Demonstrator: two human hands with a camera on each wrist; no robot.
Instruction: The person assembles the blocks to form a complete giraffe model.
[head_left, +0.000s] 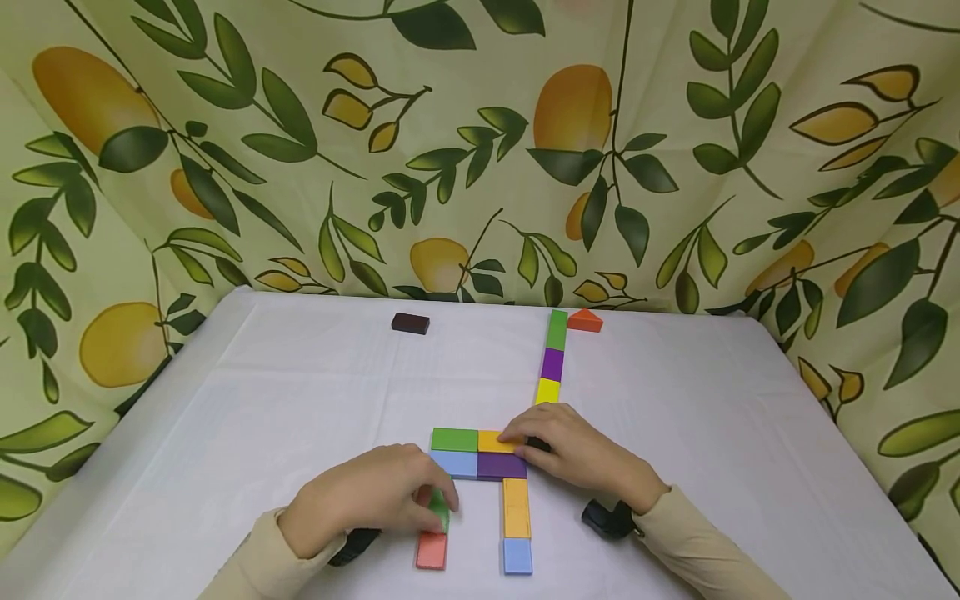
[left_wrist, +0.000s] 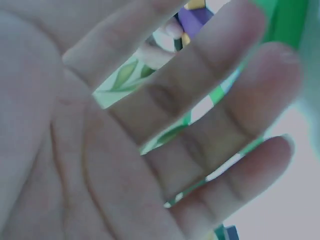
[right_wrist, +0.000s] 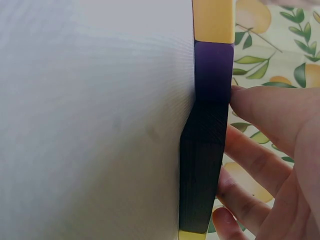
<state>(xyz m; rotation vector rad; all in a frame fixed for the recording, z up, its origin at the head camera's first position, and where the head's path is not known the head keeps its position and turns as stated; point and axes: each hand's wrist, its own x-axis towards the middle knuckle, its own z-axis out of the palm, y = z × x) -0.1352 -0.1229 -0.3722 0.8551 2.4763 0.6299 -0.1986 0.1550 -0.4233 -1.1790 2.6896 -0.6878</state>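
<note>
In the head view my left hand (head_left: 375, 492) pinches a green block (head_left: 441, 507) between thumb and fingertips. Just below that block lies a pink-red block (head_left: 431, 552). In the left wrist view, extended fingers (left_wrist: 195, 140) stand beside the green block (left_wrist: 290, 20). My right hand (head_left: 573, 450) rests at a black block (head_left: 537, 444), which it partly covers. In the right wrist view, its thumb touches the edge beside the purple block (right_wrist: 214, 70), and its straight fingers lie along the black block (right_wrist: 201, 180).
Beside the right hand lie a green block (head_left: 453, 439), orange-yellow block (head_left: 491, 442), light-blue block (head_left: 453, 463) and purple block (head_left: 501, 466). An orange block (head_left: 516, 508) and blue block (head_left: 517, 557) extend towards me. A green-purple-yellow row (head_left: 552, 364), red triangle (head_left: 585, 322) and dark block (head_left: 410, 323) lie farther back.
</note>
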